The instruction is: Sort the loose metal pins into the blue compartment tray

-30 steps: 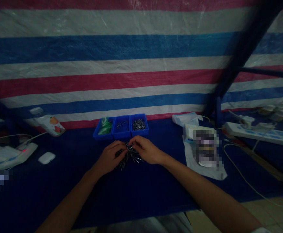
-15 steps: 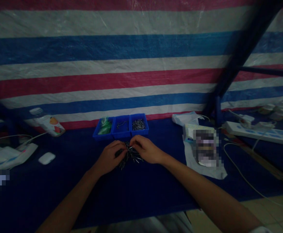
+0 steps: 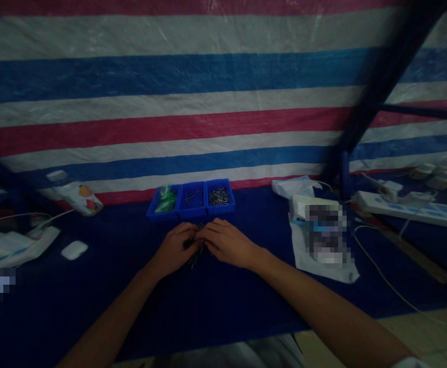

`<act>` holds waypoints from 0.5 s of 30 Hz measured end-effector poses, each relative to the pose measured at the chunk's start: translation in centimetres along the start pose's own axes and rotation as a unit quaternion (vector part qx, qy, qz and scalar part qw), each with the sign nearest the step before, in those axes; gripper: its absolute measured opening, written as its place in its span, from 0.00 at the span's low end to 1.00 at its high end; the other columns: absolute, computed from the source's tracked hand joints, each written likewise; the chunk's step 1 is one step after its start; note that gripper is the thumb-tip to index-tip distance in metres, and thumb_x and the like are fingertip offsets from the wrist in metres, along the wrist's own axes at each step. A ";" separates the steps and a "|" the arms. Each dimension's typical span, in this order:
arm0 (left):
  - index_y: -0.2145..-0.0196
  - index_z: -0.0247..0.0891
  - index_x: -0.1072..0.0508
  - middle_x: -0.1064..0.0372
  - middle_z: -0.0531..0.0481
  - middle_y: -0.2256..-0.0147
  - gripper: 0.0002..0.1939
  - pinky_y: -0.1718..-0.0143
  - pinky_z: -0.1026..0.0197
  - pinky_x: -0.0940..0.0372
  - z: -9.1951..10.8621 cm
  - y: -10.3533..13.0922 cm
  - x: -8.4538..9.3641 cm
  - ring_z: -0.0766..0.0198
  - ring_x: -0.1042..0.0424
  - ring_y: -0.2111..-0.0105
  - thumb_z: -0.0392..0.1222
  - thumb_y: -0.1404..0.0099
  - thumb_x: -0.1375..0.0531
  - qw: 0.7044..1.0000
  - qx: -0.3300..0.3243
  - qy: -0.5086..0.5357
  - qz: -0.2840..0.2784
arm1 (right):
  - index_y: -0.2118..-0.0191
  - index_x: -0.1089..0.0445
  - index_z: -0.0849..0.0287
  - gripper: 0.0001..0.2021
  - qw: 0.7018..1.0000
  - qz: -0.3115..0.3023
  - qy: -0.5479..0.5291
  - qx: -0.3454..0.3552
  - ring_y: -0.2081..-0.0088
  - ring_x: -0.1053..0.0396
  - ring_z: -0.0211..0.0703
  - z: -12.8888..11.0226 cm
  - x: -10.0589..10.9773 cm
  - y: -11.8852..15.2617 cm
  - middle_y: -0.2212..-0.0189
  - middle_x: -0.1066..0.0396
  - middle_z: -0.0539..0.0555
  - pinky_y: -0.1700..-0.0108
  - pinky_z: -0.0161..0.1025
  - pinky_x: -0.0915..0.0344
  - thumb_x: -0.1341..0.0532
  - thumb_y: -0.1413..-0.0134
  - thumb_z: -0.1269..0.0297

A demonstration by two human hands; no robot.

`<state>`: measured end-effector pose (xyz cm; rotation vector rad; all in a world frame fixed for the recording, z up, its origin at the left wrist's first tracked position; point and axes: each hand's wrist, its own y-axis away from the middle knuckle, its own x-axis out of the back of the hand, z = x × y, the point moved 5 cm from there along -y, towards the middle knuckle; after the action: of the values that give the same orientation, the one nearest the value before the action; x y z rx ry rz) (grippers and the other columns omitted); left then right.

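Over the blue tabletop, my left hand (image 3: pixel 173 249) is closed around a bunch of thin dark metal rods (image 3: pixel 194 257), whose ends stick out below the fingers. My right hand (image 3: pixel 229 242) meets it from the right, fingers bent and pressed against the bunch, covering much of it. Exactly what the right fingertips pinch is hidden. Just beyond both hands stand three joined blue bins: the left bin (image 3: pixel 150 212) has green plastic in it, the middle bin (image 3: pixel 191 208) a few thin bent metal pieces, and the right bin (image 3: pixel 222 209) many small metal pieces resembling screws.
To the left are a bottle (image 3: pixel 81 198), a white case (image 3: pixel 74 250) and a white power strip (image 3: pixel 41 245) with cables. On the right lie white paper (image 3: pixel 323 270), a plastic packet (image 3: pixel 294 187) and another power strip (image 3: pixel 418 210). A striped tarp (image 3: pixel 208 122) hangs behind the table.
My right hand has come down and inward over the bunch, hiding rods that fanned out to the right. My left hand has barely moved.
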<state>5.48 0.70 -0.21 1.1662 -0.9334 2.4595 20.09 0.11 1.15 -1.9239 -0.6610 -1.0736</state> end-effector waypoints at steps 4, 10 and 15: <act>0.66 0.39 0.25 0.28 0.48 0.63 0.09 0.58 0.58 0.32 0.0 -0.1 0.1 0.61 0.28 0.62 0.43 0.32 0.43 1.000 0.003 0.011 0.006 | 0.50 0.33 0.58 0.13 1.000 -0.008 0.024 -0.003 0.58 0.36 0.44 0.0 0.0 0.1 0.58 0.30 0.57 0.53 0.42 0.41 0.46 0.40 0.73; 0.69 0.39 0.25 0.27 0.48 0.63 0.11 0.57 0.58 0.32 0.5 -0.2 0.3 0.60 0.28 0.61 0.45 0.32 0.43 1.000 0.011 0.020 0.011 | 0.54 0.33 0.61 0.12 0.999 -0.004 0.008 -0.035 0.60 0.34 0.44 0.3 0.2 0.0 0.61 0.29 0.57 0.54 0.43 0.40 0.43 0.44 0.72; 0.67 0.39 0.25 0.27 0.47 0.62 0.10 0.57 0.57 0.33 0.7 -0.3 0.6 0.59 0.28 0.60 0.43 0.32 0.43 1.000 0.010 0.014 0.019 | 0.58 0.29 0.60 0.12 0.994 0.042 -0.079 -0.059 0.61 0.33 0.41 1.0 1.2 0.0 0.64 0.28 0.54 0.56 0.39 0.38 0.41 0.50 0.75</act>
<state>5.61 0.44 0.73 1.1272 -0.9324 2.5149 21.10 1.06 1.89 -2.1363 -0.6067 -0.9335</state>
